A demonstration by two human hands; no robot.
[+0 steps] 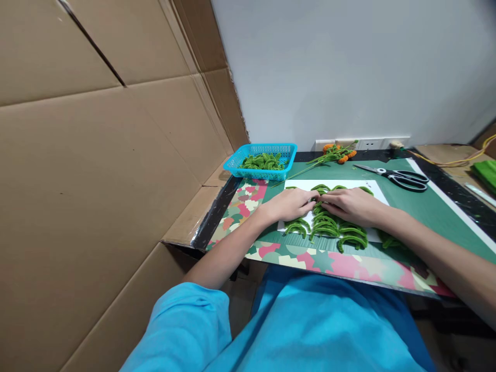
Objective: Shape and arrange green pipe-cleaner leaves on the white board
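The curved pieces (324, 222) are mid green, on a white sheet (352, 183) over a darker green mat (426, 212). The near table covering (248, 204) has a pink, cream and green camouflage-like patchwork. The far-left basket (258, 174) is turquoise latticework. The far flowers (341, 153) are orange, and the scissors (403, 178) seem black-handled.

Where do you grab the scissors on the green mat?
Grip the black handle loops, coming from the right and above. The scissors lie flat on the green mat, blades pointing left, with the loops at the right end and apart from other things. The right hand is the nearer one.
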